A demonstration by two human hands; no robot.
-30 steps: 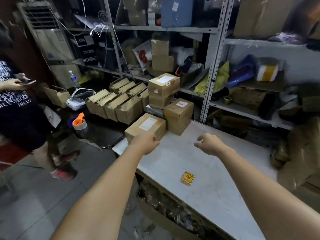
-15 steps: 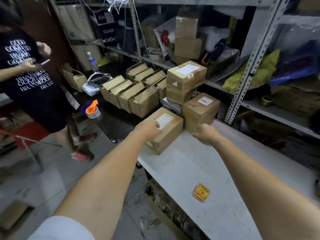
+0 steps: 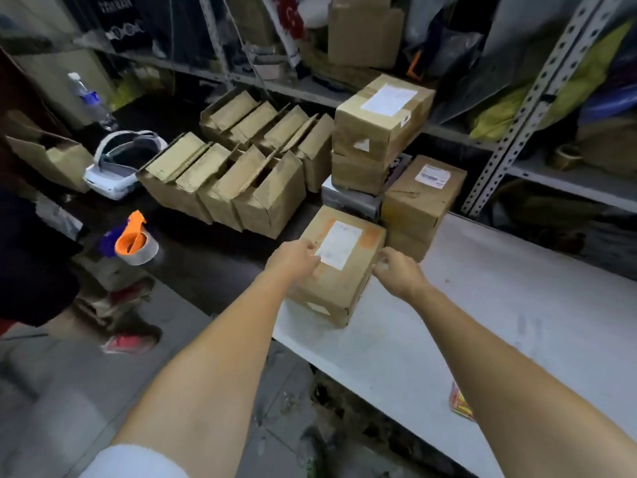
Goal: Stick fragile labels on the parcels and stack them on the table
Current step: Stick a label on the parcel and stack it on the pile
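Observation:
The nearest parcel (image 3: 344,281), a brown box with a white address label, lies at the left end of the white table (image 3: 499,305). My left hand (image 3: 296,260) grips its top left edge, fingers curled over the box top beside the label. My right hand (image 3: 401,272) is at the box's right top edge with loosely curled fingers that just reach it. Behind stands another labelled parcel (image 3: 424,198), and to its left a large parcel (image 3: 382,122) sits on a smaller box (image 3: 355,174). The stack of red-yellow fragile labels (image 3: 460,405) lies on the table, partly hidden by my right forearm.
Several open brown cartons (image 3: 241,181) stand in rows on a dark surface left of the table. An orange tape dispenser (image 3: 136,241) and a white headset (image 3: 120,163) lie further left. A person (image 3: 34,270) stands at the left edge. Metal shelving (image 3: 537,98) rises behind the table.
I have come closer and look further down. My left hand slid to the nearest parcel's left edge. My right hand moved left from beside the rear parcel to the nearest parcel's right edge.

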